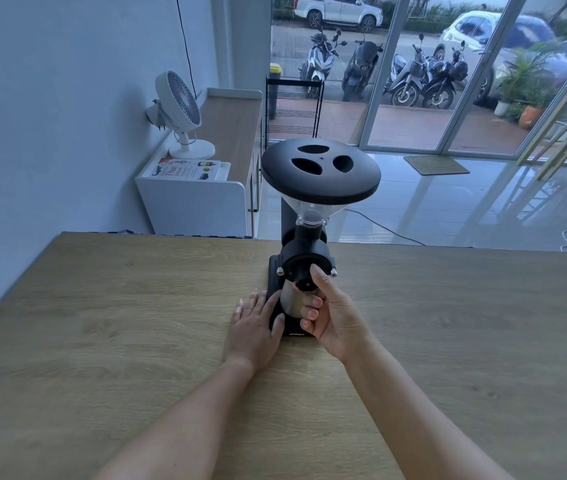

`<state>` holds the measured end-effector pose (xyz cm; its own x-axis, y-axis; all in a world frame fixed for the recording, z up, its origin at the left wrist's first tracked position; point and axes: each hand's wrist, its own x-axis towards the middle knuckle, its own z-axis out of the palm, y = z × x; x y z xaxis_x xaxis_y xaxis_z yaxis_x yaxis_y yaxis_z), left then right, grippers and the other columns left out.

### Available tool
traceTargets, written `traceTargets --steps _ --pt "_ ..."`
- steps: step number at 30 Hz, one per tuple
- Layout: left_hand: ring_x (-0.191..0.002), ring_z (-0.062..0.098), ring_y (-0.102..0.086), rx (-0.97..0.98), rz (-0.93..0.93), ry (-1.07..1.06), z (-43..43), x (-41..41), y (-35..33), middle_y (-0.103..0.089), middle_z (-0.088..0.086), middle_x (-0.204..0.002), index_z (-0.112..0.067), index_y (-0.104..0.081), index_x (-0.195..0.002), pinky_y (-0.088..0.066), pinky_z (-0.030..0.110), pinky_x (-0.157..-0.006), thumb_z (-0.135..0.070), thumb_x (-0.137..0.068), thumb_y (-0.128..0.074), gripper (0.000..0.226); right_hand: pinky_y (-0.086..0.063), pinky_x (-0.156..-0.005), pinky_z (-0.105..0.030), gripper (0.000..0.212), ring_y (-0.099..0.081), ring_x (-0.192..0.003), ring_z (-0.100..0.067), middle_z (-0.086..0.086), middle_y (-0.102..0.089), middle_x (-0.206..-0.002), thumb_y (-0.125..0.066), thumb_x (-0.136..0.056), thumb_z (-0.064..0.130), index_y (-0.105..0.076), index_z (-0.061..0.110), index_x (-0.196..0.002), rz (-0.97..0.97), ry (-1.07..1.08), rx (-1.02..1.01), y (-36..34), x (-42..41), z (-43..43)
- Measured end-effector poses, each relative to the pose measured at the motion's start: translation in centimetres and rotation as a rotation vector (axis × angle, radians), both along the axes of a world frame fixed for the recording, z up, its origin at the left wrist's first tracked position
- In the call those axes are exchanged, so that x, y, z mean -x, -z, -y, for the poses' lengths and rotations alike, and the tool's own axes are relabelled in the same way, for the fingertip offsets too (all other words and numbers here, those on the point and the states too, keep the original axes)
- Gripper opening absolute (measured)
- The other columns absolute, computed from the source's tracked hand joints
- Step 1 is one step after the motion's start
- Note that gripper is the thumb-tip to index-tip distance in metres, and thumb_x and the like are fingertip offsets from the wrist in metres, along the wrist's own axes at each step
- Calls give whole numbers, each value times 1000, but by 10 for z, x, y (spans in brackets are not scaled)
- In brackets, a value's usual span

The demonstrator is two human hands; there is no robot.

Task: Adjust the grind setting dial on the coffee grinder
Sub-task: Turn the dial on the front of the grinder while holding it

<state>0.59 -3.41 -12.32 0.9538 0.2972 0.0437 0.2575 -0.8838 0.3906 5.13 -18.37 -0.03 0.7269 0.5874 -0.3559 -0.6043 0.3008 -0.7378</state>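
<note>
A black coffee grinder (304, 252) stands near the far edge of a wooden table (136, 341), topped by a clear hopper with a wide black lid (320, 171). Its small black grind dial (304, 280) faces me on the round front plate. My right hand (332, 317) pinches the dial, thumb on its right side and fingers curled beneath it. My left hand (257, 323) lies flat against the left side of the grinder's base, fingers apart, thumb resting on the base. A metal cup under the spout is partly hidden by my right fingers.
A white cabinet (199, 199) with a desk fan (181, 116) and a book stands beyond the table at the left. A black wire rack (292, 105) is behind the grinder. Glass doors show parked motorbikes and cars. A cable runs across the tiled floor.
</note>
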Motion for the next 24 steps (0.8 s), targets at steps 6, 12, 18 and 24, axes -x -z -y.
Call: traceTargets --steps 6,12,18,24 --pt "-148 11 -1 2 6 0 0 -1 1 -13 -3 -162 -36 -11 -151 0 39 -121 -54 -93 -10 60 -37 -43 -22 56 -40 -42 -7 6 -38 -52 -74 -78 47 -59 6 -113 4 2 5 -1 1 0" --pt "-148 10 1 -1 -3 -4 0 0 1 -12 -4 -162 -37 -10 -151 0 38 -121 -52 -95 -13 58 -37 -43 -23 49 -39 -41 -7 6 -37 -51 -76 -76 46 -64 9 -105 -7 7 4 -1 1 0" --pt "-148 10 2 -13 -6 -1 0 0 0 -10 -5 -162 -36 -9 -152 0 38 -121 -53 -94 -10 60 -35 -43 -23 40 -39 -41 -8 6 -36 -51 -79 -72 46 -65 14 -92 -3 19 16 -2 2 -1" --pt "-148 11 2 -23 -9 -1 0 0 0 -10 -5 -162 -36 -9 -152 1 38 -121 -54 -94 -8 61 -36 -44 -23 42 -39 -42 -8 6 -37 -52 -79 -73 46 -66 13 -96 3 24 30 -2 2 -1"
